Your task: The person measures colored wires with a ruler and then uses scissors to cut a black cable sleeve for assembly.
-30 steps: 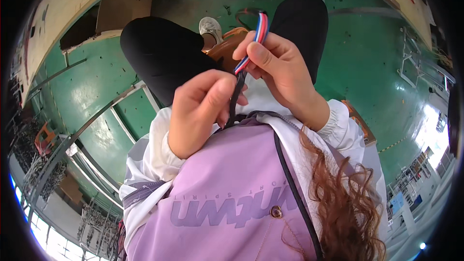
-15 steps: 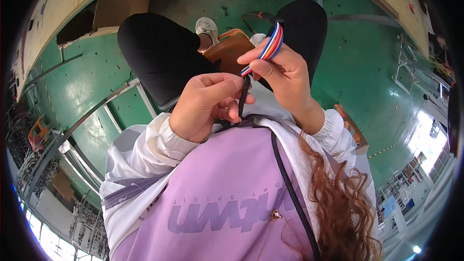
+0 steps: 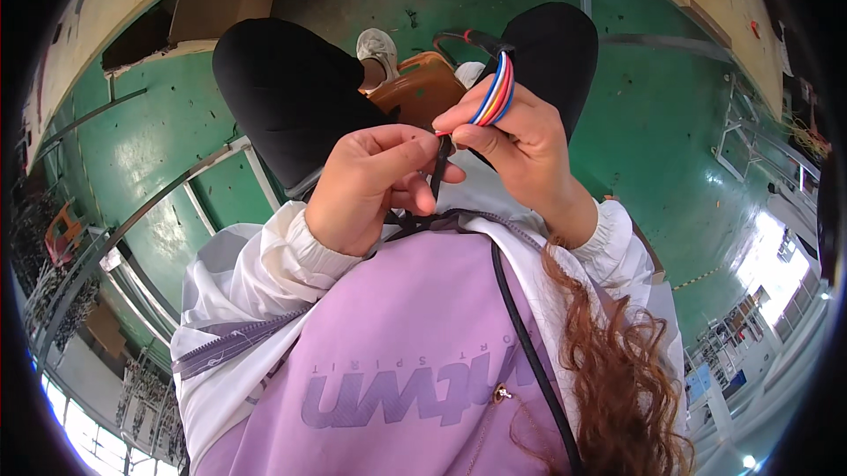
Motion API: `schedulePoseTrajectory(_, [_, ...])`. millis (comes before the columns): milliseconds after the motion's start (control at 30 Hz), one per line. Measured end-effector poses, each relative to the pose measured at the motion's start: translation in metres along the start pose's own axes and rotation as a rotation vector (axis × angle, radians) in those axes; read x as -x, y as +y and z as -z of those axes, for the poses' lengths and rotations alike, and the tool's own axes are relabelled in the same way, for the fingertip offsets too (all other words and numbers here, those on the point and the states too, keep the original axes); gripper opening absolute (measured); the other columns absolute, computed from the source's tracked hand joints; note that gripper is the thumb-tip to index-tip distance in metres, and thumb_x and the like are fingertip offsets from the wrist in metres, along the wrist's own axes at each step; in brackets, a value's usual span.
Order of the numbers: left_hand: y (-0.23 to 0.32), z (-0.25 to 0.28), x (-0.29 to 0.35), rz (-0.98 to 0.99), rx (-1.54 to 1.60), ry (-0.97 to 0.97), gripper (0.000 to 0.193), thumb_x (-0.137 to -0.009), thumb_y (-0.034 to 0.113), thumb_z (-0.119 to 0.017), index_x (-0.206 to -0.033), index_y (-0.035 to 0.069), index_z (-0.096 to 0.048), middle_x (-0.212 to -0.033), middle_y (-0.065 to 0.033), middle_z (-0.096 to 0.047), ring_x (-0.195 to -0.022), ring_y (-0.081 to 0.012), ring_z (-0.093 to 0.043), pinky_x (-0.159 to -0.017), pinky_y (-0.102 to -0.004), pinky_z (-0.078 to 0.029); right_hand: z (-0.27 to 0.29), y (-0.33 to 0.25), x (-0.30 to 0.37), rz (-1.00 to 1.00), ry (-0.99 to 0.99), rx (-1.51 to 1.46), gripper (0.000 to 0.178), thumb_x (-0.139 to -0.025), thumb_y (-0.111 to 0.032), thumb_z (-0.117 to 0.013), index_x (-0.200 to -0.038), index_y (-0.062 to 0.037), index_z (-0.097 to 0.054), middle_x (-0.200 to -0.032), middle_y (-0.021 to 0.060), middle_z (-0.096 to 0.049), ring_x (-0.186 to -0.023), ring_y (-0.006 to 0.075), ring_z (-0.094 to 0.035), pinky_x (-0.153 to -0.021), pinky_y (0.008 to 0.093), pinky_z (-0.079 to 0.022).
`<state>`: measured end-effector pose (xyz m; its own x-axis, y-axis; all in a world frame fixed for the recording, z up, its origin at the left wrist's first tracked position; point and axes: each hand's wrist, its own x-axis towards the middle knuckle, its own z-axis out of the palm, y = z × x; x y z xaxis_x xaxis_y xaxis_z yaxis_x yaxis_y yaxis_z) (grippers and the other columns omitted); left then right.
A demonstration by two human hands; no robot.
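Both of my hands are in front of my body, close together. My right hand [image 3: 520, 136] pinches a bundle of coloured wires [image 3: 496, 98], blue, white, yellow and red, that bows upward over the fingers. The wires come out of a dark cable end with a red band [image 3: 476, 37] resting by my right knee. In my left hand [image 3: 379, 176], the thumb and forefinger close near the wire tips, and a black cable [image 3: 438, 167] runs down past the fingers toward my lap. What exactly lies between the left fingertips is partly hidden.
A brown-orange stool or box [image 3: 425, 88] stands between my feet on the green floor [image 3: 653, 123]. A wooden table edge [image 3: 750, 61] curves along the far right, with a cardboard box [image 3: 225, 0] at the far left. Metal frames [image 3: 198, 202] stand at my left.
My right hand has closed in on the wire ends, beside the left fingertips. Less of the wires shows between the hands, and the wire loop stands more upright.
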<state>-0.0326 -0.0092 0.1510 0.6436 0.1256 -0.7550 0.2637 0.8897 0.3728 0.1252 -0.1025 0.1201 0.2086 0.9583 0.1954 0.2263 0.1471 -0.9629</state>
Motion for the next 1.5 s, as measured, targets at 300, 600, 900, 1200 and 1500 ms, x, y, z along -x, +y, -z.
schedulePoseTrajectory(300, [-0.035,0.011,-0.021,0.275,0.451,-0.348,0.02,-0.089,0.014,-0.042,-0.098,0.0,-0.051,-0.073,-0.0036,-0.06,-0.043,-0.0022,-0.034,-0.041,-0.0175,-0.034,0.006,-0.002,-0.01,-0.45,-0.113,-0.296,0.014,-0.086,-0.011,-0.056,-0.092,-0.0002,-0.063,-0.077,0.0031,-0.058,-0.062,0.007,-0.052,-0.057,0.0191,-0.044])
schedulePoseTrajectory(600, [-0.042,0.013,-0.029,0.273,0.469,-0.402,0.017,-0.09,0.012,-0.041,-0.096,0.002,-0.053,-0.073,-0.0004,-0.058,-0.044,-0.0013,-0.035,-0.041,-0.0172,-0.033,0.013,0.0,0.022,-0.735,-0.189,-0.388,0.014,-0.08,-0.012,-0.064,-0.088,-0.0005,-0.06,-0.083,0.002,-0.054,-0.078,0.0103,-0.054,-0.072,0.0239,-0.044])
schedulePoseTrajectory(900, [-0.025,0.008,0.002,-0.083,-0.307,-0.155,0.017,-0.089,0.012,-0.048,-0.098,-0.001,-0.053,-0.067,-0.0057,-0.056,-0.052,-0.0099,-0.047,-0.051,-0.0224,-0.039,0.025,-0.018,-0.002,-0.339,-0.43,0.183,0.007,-0.075,-0.003,-0.061,-0.076,-0.0021,-0.055,-0.081,0.0053,-0.047,-0.076,0.016,-0.048,-0.068,0.0282,-0.039])
schedulePoseTrajectory(1200, [-0.017,0.001,-0.01,-0.46,-0.935,-0.146,0.01,-0.082,0.009,-0.057,-0.086,-0.001,-0.056,-0.059,-0.0119,-0.057,-0.052,-0.0241,-0.058,-0.051,-0.0304,-0.045,0.019,-0.025,-0.034,0.46,-0.595,0.763,0.007,-0.071,-0.009,-0.055,-0.076,-0.0046,-0.052,-0.081,0.0053,-0.044,-0.079,0.0199,-0.053,-0.086,0.0388,-0.041])
schedulePoseTrajectory(1500, [-0.019,0.003,-0.009,-0.573,-0.665,0.158,0.03,-0.088,0.016,-0.049,-0.066,-0.002,-0.059,-0.05,-0.007,-0.051,-0.043,-0.009,-0.045,-0.044,-0.0258,-0.038,0.01,-0.001,-0.015,0.026,-0.228,0.173,0.008,-0.086,-0.007,-0.052,-0.088,0.0003,-0.052,-0.087,0.0095,-0.049,-0.077,0.0186,-0.052,-0.069,0.0253,-0.043])
